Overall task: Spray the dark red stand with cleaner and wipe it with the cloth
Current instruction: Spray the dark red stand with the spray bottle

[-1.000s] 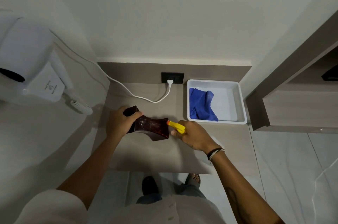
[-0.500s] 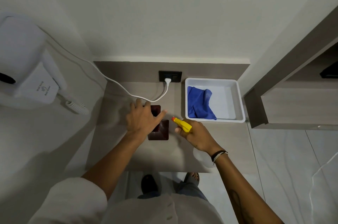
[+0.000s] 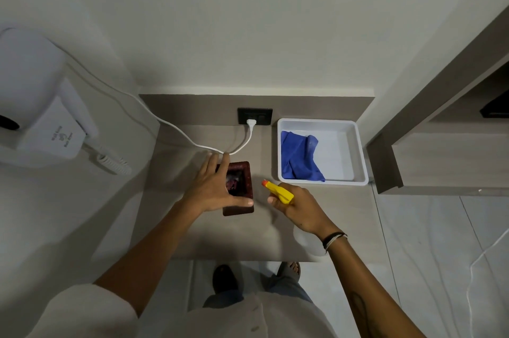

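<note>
The dark red stand (image 3: 240, 186) stands upright on the beige counter (image 3: 209, 238), its hollow top facing me. My left hand (image 3: 213, 188) spans its left side, fingers spread along the top edge and thumb across the near edge. To the right, my right hand (image 3: 298, 209) grips a spray bottle with a yellow nozzle (image 3: 276, 191) pointed at the stand; the bottle's clear body shows below my wrist. The blue cloth (image 3: 296, 157) lies crumpled in the left half of a white tray (image 3: 358, 153).
A black wall socket (image 3: 254, 116) holds a white plug whose cable (image 3: 176, 131) runs across the counter's back to a white wall-mounted hair dryer (image 3: 38, 114) on the left. A wooden shelf unit (image 3: 440, 150) rises at right. My feet stand on the pale floor below the counter's edge.
The stand went from lying tilted in my left hand to standing upright on the counter. My left hand has loosened and spread around it. The spray nozzle stays aimed at it.
</note>
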A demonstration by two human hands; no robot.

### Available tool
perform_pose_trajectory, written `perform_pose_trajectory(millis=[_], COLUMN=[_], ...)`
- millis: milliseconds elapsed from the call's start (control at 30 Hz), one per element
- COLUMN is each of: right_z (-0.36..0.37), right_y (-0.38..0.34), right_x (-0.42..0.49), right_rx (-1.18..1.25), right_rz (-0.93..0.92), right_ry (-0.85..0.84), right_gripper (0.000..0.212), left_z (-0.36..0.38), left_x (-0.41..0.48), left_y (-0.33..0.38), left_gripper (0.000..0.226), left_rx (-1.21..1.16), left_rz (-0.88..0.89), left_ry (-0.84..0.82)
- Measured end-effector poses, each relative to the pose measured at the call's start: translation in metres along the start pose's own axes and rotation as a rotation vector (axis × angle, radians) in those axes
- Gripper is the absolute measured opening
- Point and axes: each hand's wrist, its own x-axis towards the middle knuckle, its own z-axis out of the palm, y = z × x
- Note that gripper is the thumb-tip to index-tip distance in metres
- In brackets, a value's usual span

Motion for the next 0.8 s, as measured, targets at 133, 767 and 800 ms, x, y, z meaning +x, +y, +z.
perform_pose_trajectory(millis=[133,767,800], right_z=[-0.001,0.011,0.011], right_y=[0.0,-0.027,-0.025], right_x=[-0.004,0.017,0.017], right_rx=[0.024,-0.141,-0.158], right_rz=[0.0,-0.115,-0.114], right_ry=[0.014,-0.023,-0.028], right_gripper=[0.044,0.047,0.043], left_z=[0.002,-0.035,-0.036], left_x=[-0.002,-0.011,-0.012], left_y=[-0.009,-0.034,-0.033], left_gripper=[0.139,0.06,0.058], left_rx=[0.146,-0.784,-0.793], left_rz=[0.222,-0.357,-0.354], left_ry=[0.174,0.302,0.306])
